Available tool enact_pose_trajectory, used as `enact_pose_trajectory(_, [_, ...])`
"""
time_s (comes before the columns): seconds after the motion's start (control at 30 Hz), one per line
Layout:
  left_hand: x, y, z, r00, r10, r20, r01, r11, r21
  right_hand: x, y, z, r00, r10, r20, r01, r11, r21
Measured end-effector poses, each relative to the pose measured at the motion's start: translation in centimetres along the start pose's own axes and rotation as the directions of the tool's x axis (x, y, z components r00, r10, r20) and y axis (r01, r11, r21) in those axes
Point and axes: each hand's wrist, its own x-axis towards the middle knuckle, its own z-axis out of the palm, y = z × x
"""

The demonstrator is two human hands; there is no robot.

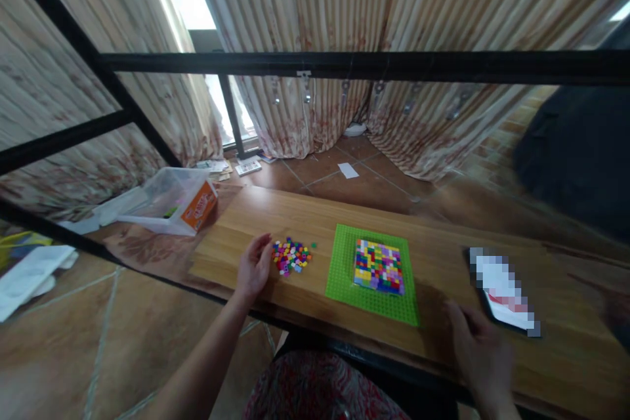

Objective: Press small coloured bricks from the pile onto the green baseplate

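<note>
Patterned fabric (319, 390) fills bottom centre, below one wooden tabletop's (295, 213) near edge. Right of centre, one green baseplate (339, 285) carries one brick mosaic (378, 266); wood separates it from one brick pile (293, 256). Left hand (254, 266), fingers loosely curled, is beside the pile; right hand (480, 348), lower right, blurred, fingers bent, lies between baseplate and one phone (504, 292); whether either pinches anything, I cannot tell.

From a distance I see a smooth, faintly glossy wooden tabletop (275, 207), studded plastic baseplate (343, 279), plastic bricks (378, 267), pleated cloth curtains (335, 6), smooth plastic bin (180, 224).
</note>
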Motion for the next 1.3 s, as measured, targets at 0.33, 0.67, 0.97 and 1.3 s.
enact_pose_trajectory(0.33, [-6.2,2.4,-2.0,0.967,0.19,0.167,-0.238,0.911,0.336,-0.3,1.3,0.9,1.0,0.001,0.023,0.005,0.968,-0.251])
enact_pose_trajectory(0.67, [-5.3,2.9,1.7,0.895,0.367,0.252,-0.444,0.692,0.569,-0.4,1.3,1.3,0.999,-0.028,0.038,0.037,0.963,-0.267])
enact_pose_trajectory(0.97, [-5.1,3.2,2.4,0.893,0.348,0.285,-0.448,0.641,0.623,-0.5,1.8,1.4,0.996,-0.091,0.012,0.091,0.968,-0.232])
enact_pose_trajectory(1.3, [-4.5,3.7,2.4,0.873,0.309,0.378,-0.488,0.596,0.638,-0.5,2.0,1.8,0.986,-0.168,0.006,0.165,0.957,-0.237])
